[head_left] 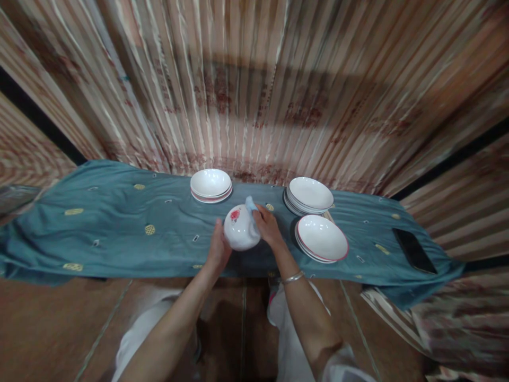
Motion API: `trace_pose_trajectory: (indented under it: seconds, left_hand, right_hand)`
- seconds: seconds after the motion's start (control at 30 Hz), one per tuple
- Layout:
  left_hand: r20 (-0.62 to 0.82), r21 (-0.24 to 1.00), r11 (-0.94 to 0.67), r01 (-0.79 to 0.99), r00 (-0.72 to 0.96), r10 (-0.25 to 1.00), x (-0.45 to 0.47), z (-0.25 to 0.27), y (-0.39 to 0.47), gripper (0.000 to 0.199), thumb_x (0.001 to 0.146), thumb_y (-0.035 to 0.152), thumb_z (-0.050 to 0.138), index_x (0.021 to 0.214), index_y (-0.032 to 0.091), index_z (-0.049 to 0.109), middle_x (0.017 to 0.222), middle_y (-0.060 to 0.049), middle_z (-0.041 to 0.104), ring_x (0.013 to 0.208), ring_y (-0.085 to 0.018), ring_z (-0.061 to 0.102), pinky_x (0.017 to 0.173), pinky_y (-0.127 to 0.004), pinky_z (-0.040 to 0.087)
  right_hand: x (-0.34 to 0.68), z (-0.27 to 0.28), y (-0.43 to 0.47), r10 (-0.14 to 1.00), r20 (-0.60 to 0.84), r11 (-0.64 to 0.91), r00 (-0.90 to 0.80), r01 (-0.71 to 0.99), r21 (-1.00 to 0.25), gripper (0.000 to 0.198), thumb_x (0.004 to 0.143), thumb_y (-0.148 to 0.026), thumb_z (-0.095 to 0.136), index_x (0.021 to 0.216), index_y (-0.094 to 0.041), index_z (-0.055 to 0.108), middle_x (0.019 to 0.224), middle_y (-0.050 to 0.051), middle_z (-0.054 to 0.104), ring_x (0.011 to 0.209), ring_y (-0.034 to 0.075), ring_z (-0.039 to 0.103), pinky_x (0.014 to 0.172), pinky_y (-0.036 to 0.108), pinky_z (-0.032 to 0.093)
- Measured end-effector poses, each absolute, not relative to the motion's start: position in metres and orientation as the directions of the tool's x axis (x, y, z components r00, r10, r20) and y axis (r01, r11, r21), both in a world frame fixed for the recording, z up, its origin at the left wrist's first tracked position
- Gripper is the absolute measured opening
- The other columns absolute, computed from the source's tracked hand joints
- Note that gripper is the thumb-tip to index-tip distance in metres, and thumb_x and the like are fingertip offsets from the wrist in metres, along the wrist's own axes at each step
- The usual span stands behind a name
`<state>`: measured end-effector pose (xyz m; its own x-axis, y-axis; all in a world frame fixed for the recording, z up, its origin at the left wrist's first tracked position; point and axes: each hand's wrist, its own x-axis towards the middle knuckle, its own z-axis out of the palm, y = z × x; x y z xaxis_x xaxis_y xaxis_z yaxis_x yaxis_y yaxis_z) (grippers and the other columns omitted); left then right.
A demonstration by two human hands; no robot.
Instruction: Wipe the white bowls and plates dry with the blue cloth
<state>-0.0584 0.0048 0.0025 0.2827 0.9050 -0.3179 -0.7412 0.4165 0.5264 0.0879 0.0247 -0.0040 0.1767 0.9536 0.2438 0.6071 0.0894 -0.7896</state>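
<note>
A white bowl with a red flower on its outside is held tilted above the front middle of the table, its outer side toward me. My left hand grips its left edge, with the fingertips partly hidden behind it. At the bowl's right side, my right hand is closed on a light blue cloth and presses it to the rim. Just right of this hand is a stack of red-rimmed white dishes.
Behind that stack stands a taller stack of white dishes. A smaller stack of dishes sits at the back, left of centre. A black phone lies far right on the green tablecloth. Patterned curtains hang along the back edge.
</note>
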Motion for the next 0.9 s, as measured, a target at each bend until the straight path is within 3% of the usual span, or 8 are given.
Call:
trace_pose_trajectory:
  seconds: [0.23, 0.5, 0.9]
  left_hand:
    - [-0.345, 0.474, 0.444, -0.761, 0.303, 0.888, -0.06, 0.004, 0.006, 0.063, 0.101, 0.049, 0.028, 0.144, 0.008, 0.049, 0.12, -0.016, 0.073, 0.123, -0.033, 0.062, 0.109, -0.047, 0.046]
    - [-0.401, 0.5, 0.421, -0.757, 0.228, 0.887, -0.062, -0.002, 0.009, 0.064, 0.101, 0.048, 0.027, 0.138, 0.004, 0.055, 0.112, -0.018, 0.075, 0.116, -0.033, 0.066, 0.103, -0.047, 0.05]
    - [-0.456, 0.424, 0.43, -0.797, 0.222, 0.862, -0.066, -0.006, 0.011, 0.062, 0.099, 0.049, 0.03, 0.137, 0.007, 0.055, 0.108, -0.017, 0.076, 0.11, -0.033, 0.069, 0.099, -0.046, 0.052]
  right_hand:
    - [0.097, -0.023, 0.022, 0.947, 0.185, 0.015, 0.263, 0.538, -0.843, 0.039, 0.097, -0.035, 0.037, 0.117, -0.024, 0.069, 0.109, 0.005, 0.074, 0.103, 0.023, 0.067, 0.094, 0.035, 0.05]
    - [0.094, -0.043, 0.016, 0.93, 0.13, -0.074, 0.344, 0.522, -0.85, 0.044, 0.1, -0.041, 0.032, 0.11, -0.02, 0.069, 0.106, 0.012, 0.074, 0.103, 0.027, 0.069, 0.093, 0.04, 0.052]
    - [0.073, -0.069, 0.0, 0.901, 0.158, -0.019, 0.405, 0.4, -0.916, 0.06, 0.098, -0.053, 0.029, 0.132, -0.014, 0.059, 0.134, 0.014, 0.064, 0.126, 0.025, 0.058, 0.11, 0.041, 0.042]
